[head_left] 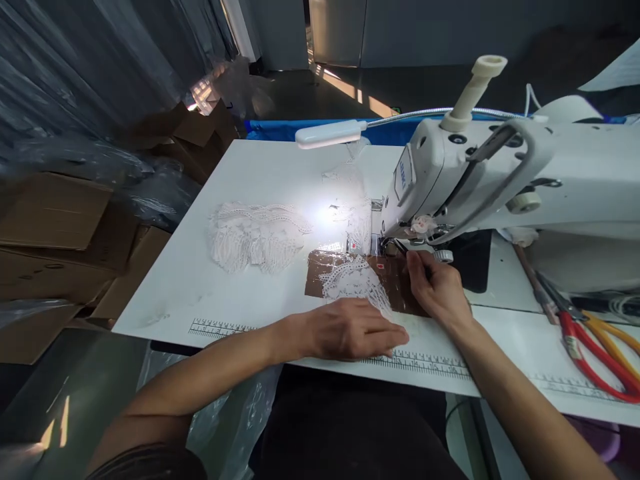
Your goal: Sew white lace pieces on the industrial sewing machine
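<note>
My left hand lies flat with fingers stretched out, pressing the near end of a white lace strip on the brown plate of the sewing table. My right hand sits beside the presser foot of the white sewing machine, fingers curled and pinched at the lace's edge close to the needle. The lace runs under the foot and on behind the machine.
A heap of white lace lies at the left of the white table. A lit gooseneck lamp hangs over it. Red and orange scissors lie at the right. Cardboard boxes stand left of the table.
</note>
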The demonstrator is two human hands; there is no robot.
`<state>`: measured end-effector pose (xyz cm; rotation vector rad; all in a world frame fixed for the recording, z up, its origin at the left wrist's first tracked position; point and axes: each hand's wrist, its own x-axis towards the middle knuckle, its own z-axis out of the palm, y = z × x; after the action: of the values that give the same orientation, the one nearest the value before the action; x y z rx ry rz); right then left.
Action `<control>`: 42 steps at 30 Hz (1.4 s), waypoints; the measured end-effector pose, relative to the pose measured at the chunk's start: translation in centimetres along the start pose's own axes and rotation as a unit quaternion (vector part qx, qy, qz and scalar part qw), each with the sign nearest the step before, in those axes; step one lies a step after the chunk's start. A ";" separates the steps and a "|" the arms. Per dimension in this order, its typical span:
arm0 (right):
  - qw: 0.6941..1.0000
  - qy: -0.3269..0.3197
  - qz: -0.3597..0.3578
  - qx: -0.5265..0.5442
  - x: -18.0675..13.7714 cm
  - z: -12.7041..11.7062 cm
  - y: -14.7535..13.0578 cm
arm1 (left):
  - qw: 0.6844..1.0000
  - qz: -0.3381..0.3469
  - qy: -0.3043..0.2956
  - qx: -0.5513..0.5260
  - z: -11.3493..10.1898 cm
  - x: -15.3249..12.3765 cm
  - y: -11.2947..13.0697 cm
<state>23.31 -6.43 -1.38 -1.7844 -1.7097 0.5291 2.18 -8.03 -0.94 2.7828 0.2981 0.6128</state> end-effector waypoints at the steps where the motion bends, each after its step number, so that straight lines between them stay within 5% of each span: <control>1: 1.000 -0.006 0.009 0.008 0.1 -0.1 -0.1 | 1.000 0.001 0.021 -0.005 -0.3 0.0 0.0; 4: 0.999 -0.025 0.015 0.014 0.1 -0.1 -0.5 | 0.989 -0.103 0.091 0.053 -1.6 -0.2 -1.1; 8: 0.999 -0.027 0.002 0.024 0.1 -0.2 -0.6 | 0.950 -0.243 0.099 0.167 -2.8 -0.8 -2.8; 17: 0.996 -0.082 -0.023 0.037 0.0 -0.6 -0.6 | 0.967 -0.215 0.003 0.139 -1.3 -0.5 -2.5; 21: 0.994 -0.100 -0.030 -0.037 0.4 -0.4 -1.2 | 0.964 -0.221 -0.019 0.149 -1.1 -0.5 -2.3; 32: 0.975 -0.169 -0.004 -0.144 2.8 0.7 -4.3 | 0.952 -0.230 -0.011 0.203 -0.8 -0.4 -1.6; 38: 0.983 -0.151 0.018 -0.106 2.1 1.8 -4.2 | 0.949 -0.230 0.014 0.215 -0.3 -0.5 -1.6; 42: 0.993 -0.110 -0.018 -0.049 -0.4 -0.4 -2.2 | 0.954 -0.225 0.047 0.195 -1.0 -1.1 -2.1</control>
<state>21.93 -6.89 0.32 -1.8167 -1.9432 0.6568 0.49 -6.10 -1.13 2.8865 1.1475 0.6230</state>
